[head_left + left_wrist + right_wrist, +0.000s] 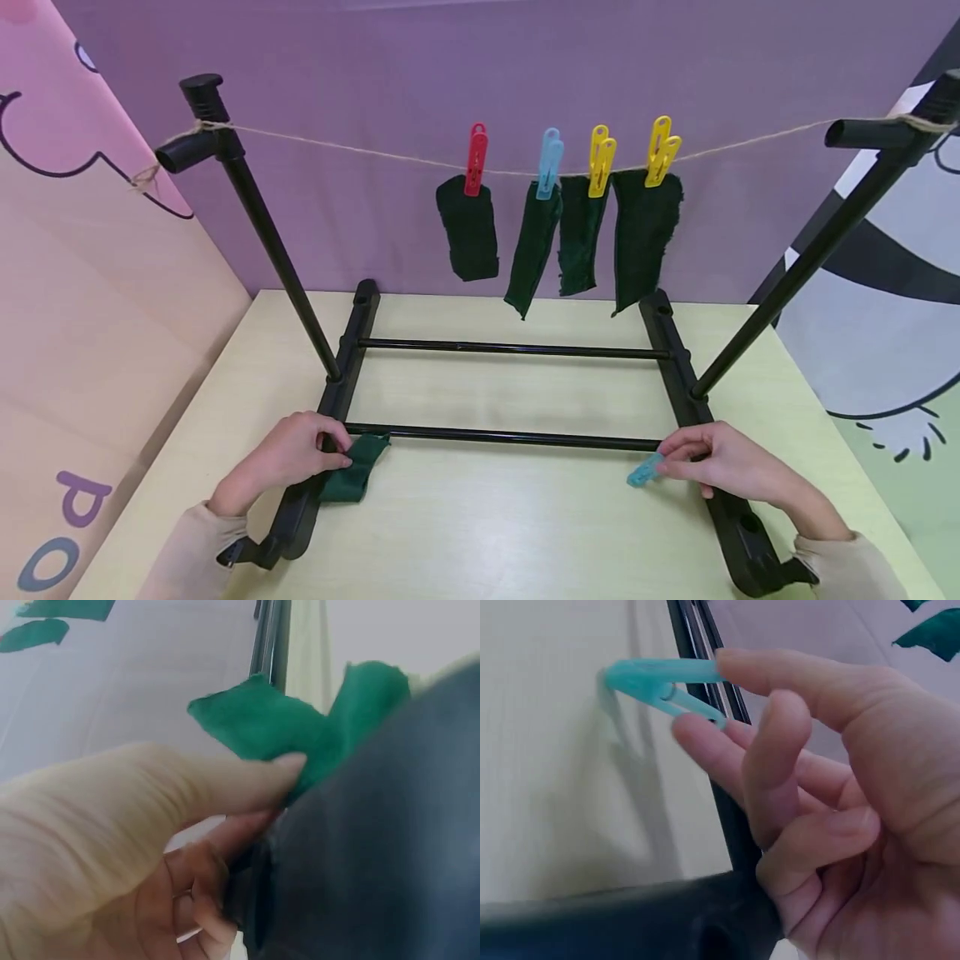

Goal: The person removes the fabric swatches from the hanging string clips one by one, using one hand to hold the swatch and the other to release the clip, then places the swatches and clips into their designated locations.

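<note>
My left hand [296,450] pinches a piece of dark green cloth [360,471] over the left foot of the black frame; in the left wrist view the cloth [277,724] sticks up past the thumb, folded. At the right foot, my right hand [723,462] holds a light blue clothespin [644,471] by its handle ends. The right wrist view shows this clothespin [656,679] between thumb and fingers, its tip pointing away from the hand. Several dark green cloth pieces hang on the string [337,148], held by a red clothespin [476,160], a blue clothespin [549,164] and two yellow clothespins [600,162].
The string runs between a left post [277,250] and a right post [810,275], which lean outward. Two black crossbars [510,347] join the frame's feet low over the pale table [487,533]. A purple backdrop [337,67] stands behind.
</note>
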`<state>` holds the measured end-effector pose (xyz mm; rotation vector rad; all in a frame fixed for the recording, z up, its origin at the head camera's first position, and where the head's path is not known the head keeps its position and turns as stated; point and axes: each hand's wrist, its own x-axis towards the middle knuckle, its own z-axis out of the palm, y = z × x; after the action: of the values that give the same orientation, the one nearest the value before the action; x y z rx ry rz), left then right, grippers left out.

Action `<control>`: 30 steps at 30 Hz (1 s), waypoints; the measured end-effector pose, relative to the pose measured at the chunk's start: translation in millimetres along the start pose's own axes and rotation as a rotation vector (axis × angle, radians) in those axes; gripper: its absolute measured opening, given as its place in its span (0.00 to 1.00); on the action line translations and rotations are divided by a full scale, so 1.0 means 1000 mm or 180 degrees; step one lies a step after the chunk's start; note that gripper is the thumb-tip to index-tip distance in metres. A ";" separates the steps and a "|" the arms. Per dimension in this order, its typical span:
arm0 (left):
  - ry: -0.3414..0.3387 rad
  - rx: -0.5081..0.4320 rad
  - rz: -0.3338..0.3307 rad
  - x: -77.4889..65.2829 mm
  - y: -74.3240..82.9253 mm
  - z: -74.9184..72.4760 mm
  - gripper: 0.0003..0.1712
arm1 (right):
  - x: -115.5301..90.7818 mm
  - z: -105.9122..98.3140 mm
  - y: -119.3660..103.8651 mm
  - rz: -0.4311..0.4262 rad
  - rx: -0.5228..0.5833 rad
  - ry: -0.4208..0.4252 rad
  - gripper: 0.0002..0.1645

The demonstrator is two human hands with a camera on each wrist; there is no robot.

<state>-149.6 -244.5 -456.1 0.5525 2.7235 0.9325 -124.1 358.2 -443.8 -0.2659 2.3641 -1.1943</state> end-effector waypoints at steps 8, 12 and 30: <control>0.0325 0.0652 0.0065 0.000 0.000 0.018 0.13 | -0.004 -0.003 0.007 -0.0019 0.0084 -0.0143 0.21; 0.0568 0.0921 0.0187 -0.001 -0.004 0.026 0.16 | -0.004 -0.003 0.007 -0.0017 0.0073 -0.0225 0.21; 0.0697 0.0951 0.0333 -0.004 -0.007 0.026 0.14 | -0.001 0.006 0.002 0.0081 -0.0407 -0.0084 0.21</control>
<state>-140.0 -236.9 -480.5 0.6883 3.0845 0.6430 -120.2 355.1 -448.0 -0.2910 2.4170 -1.0233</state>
